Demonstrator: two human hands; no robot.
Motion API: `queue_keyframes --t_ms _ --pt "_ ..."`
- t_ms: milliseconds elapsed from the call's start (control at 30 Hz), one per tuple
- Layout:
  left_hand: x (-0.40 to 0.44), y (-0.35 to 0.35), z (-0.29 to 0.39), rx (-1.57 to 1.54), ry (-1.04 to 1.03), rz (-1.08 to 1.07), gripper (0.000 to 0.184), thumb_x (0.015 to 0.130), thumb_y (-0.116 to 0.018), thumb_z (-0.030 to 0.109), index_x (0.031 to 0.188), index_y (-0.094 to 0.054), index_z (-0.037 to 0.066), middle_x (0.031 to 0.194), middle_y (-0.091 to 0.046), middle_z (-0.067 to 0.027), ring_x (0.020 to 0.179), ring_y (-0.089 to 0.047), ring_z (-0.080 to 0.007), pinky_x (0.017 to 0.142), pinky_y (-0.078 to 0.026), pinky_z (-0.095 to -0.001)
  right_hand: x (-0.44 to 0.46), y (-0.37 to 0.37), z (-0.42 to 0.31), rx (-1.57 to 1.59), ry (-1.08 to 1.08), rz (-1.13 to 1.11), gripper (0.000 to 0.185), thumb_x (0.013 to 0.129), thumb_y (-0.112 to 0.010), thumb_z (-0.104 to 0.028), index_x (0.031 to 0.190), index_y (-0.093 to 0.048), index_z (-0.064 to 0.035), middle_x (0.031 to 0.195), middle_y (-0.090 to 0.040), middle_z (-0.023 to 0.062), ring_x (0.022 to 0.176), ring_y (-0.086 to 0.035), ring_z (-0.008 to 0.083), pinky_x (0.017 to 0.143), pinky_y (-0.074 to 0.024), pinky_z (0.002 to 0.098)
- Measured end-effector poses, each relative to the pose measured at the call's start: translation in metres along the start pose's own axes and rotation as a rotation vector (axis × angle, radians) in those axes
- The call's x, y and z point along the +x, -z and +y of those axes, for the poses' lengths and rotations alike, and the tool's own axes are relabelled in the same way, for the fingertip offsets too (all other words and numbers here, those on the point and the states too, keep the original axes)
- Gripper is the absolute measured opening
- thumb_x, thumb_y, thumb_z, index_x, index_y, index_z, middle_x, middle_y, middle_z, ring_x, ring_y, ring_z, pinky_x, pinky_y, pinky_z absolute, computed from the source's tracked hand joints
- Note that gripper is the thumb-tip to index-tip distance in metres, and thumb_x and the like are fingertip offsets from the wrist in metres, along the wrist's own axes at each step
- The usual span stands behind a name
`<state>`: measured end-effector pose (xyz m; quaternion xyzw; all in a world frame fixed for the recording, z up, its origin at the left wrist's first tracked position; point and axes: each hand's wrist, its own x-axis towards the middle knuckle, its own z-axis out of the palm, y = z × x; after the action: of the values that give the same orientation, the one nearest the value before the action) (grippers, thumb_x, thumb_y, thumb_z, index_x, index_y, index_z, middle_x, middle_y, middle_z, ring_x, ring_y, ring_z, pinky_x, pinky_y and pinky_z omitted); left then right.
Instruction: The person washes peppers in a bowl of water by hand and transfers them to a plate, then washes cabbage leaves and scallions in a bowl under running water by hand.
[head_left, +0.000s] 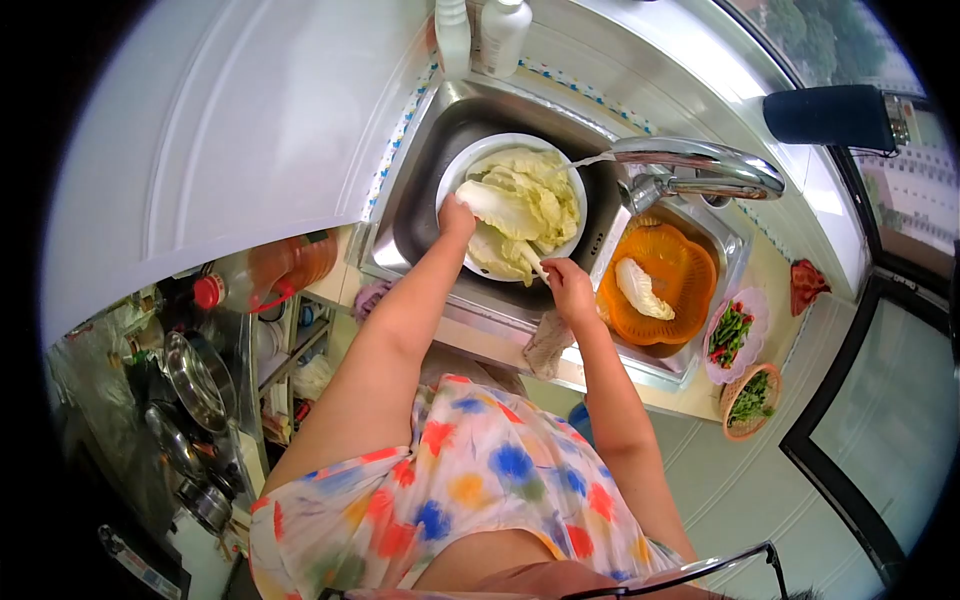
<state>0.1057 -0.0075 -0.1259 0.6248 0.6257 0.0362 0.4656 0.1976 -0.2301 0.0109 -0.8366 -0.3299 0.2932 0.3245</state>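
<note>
Pale cabbage leaves point(535, 195) fill a white basin point(449, 178) in the left bowl of the steel sink. My left hand point(457, 218) is closed on the white stem of one leaf, over the basin's left rim. At the basin's lower right edge, my right hand point(569, 287) pinches the white stem of another leaf. Water runs from the chrome faucet point(700, 155) into the basin. In the right bowl, an orange basket point(690, 270) holds one cabbage leaf point(642, 288).
A pink plate of cut green and red peppers point(731, 333) and a small basket of greens point(752, 398) stand right of the sink. White bottles point(503, 38) stand behind it. A cloth point(548, 345) hangs over the front edge. Pans point(200, 380) are at the lower left.
</note>
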Motion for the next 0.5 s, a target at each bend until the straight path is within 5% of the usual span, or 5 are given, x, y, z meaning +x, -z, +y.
queue_keyframes --t_ms 367,500 --pt "-0.012 0.030 0.010 0.156 -0.085 0.036 0.026 0.081 -0.056 0.012 0.104 -0.057 -0.001 0.102 -0.061 -0.0207 0.098 -0.058 -0.0353 0.084 -0.045 -0.0406 0.010 0.000 -0.014 0.025 0.036 0.003 0.015 0.082 -0.054 -0.004 0.093 -0.064 -0.0053 0.091 -0.063 0.0139 0.086 -0.061 0.0299 0.074 -0.0484 0.0356" --pt "-0.005 0.043 0.003 0.051 -0.040 -0.005 0.026 0.080 -0.054 0.009 0.103 -0.056 -0.003 0.105 -0.059 -0.0231 0.098 -0.057 -0.0366 0.084 -0.046 -0.0415 0.020 -0.007 -0.018 -0.004 0.085 0.050 0.023 0.079 -0.056 -0.003 0.102 -0.061 -0.0066 0.102 -0.060 0.0145 0.091 -0.060 0.0301 0.075 -0.0485 0.0364"
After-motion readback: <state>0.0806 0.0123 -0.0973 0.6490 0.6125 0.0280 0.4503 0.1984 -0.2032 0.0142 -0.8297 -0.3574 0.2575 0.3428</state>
